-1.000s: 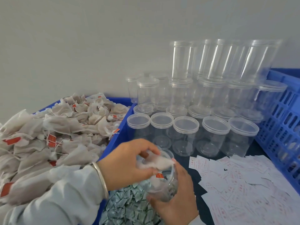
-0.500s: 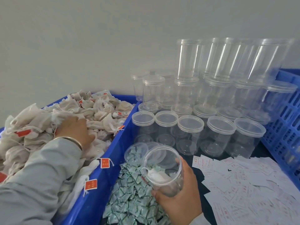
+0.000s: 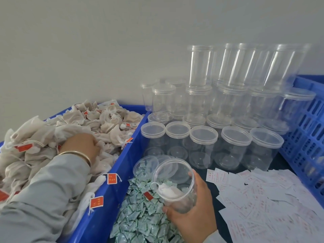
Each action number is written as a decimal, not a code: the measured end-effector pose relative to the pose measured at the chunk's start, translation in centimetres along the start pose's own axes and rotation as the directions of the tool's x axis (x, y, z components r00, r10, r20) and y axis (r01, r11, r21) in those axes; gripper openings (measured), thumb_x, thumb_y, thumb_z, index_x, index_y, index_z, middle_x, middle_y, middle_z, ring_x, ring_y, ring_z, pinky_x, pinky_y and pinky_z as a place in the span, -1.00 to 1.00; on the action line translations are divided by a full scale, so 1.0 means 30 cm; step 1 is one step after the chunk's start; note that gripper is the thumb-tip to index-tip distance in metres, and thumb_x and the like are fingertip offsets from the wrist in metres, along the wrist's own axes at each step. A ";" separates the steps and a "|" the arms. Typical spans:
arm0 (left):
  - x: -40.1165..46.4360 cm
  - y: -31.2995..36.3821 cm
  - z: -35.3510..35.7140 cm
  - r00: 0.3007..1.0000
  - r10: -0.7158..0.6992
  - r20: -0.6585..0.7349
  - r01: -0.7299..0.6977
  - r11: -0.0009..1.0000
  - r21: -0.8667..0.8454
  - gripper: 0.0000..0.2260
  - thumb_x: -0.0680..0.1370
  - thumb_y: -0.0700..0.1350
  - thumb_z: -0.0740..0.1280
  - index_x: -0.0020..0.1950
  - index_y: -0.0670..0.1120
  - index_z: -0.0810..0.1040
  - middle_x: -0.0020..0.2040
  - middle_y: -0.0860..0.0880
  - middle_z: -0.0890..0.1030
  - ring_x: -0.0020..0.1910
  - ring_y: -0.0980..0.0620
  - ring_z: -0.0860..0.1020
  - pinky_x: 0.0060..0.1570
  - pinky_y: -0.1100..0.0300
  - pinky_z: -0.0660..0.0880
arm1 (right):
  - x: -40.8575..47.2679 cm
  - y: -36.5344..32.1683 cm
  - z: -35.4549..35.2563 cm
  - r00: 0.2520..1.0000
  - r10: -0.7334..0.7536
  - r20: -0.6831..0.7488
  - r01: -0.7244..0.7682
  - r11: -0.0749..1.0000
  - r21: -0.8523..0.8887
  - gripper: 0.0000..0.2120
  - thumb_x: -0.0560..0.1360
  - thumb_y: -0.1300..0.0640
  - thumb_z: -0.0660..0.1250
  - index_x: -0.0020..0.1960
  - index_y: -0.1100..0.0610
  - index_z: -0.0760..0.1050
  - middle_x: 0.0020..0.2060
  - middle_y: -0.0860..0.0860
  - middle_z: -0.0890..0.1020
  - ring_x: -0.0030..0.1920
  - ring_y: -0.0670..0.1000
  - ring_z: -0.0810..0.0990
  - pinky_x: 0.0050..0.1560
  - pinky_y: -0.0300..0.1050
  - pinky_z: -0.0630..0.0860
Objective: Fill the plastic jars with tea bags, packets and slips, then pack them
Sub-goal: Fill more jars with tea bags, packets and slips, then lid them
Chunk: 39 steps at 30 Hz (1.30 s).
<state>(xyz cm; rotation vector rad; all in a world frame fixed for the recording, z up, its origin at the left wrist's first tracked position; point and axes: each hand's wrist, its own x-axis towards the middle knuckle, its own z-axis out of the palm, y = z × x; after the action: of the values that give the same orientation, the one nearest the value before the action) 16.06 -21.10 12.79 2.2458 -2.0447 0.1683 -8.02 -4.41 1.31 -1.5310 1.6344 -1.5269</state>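
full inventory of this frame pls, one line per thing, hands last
tea bags: a large pile, off-white with red tags, heaped in the left bin
left bin: one, blue, holding the pile
open jar: one, clear, tilted, held over the packets, one tea bag inside
lidded jars: many, clear, stacked in tiers at the back centre
packets: a heap, white and green, at the front centre
loose lid: one, clear, lying on the packets
slips: many, white with red print, spread at the right
crate: one, blue, slotted wall, far right
left hand: on the tea bag pile; its grip is hidden
right hand: grips the open jar
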 end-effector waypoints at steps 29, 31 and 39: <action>-0.312 0.255 -0.084 0.813 0.575 -0.090 -0.317 0.308 -0.897 -0.74 0.40 -0.22 0.48 -0.04 0.12 0.62 -0.13 0.07 0.69 -0.12 0.15 0.64 -0.08 0.32 0.56 | 0.023 0.008 0.011 0.999 0.039 0.006 -0.038 0.997 -0.069 -0.15 0.15 -0.07 0.57 0.39 0.02 0.35 0.25 -0.07 0.49 0.29 -0.05 0.45 0.27 -0.10 0.41; -0.261 0.218 -0.096 0.873 0.461 -0.160 -0.355 0.376 -0.856 -0.80 0.42 -0.14 0.45 -0.09 0.18 0.60 -0.18 0.14 0.68 -0.17 0.24 0.62 -0.14 0.38 0.51 | 0.013 0.021 0.013 0.999 0.042 0.028 -0.041 0.999 -0.025 -0.11 0.12 -0.05 0.56 0.40 0.05 0.34 0.24 0.00 0.50 0.29 0.03 0.46 0.26 0.00 0.43; -0.056 0.036 -0.010 0.997 0.010 0.079 0.003 0.986 -0.164 -0.52 0.51 0.06 0.32 0.39 -0.06 0.39 0.33 -0.12 0.48 0.24 -0.12 0.47 0.21 0.07 0.40 | -0.010 0.026 0.013 0.998 0.055 -0.017 -0.054 0.995 0.081 0.04 0.03 -0.11 0.55 0.44 -0.09 0.22 0.32 -0.19 0.37 0.35 -0.03 0.38 0.34 0.09 0.37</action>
<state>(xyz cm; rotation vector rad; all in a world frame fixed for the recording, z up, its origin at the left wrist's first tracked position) 14.83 -19.51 12.85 2.1831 -2.0188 -0.0880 -7.91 -4.49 0.40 -1.4219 1.5918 -1.5639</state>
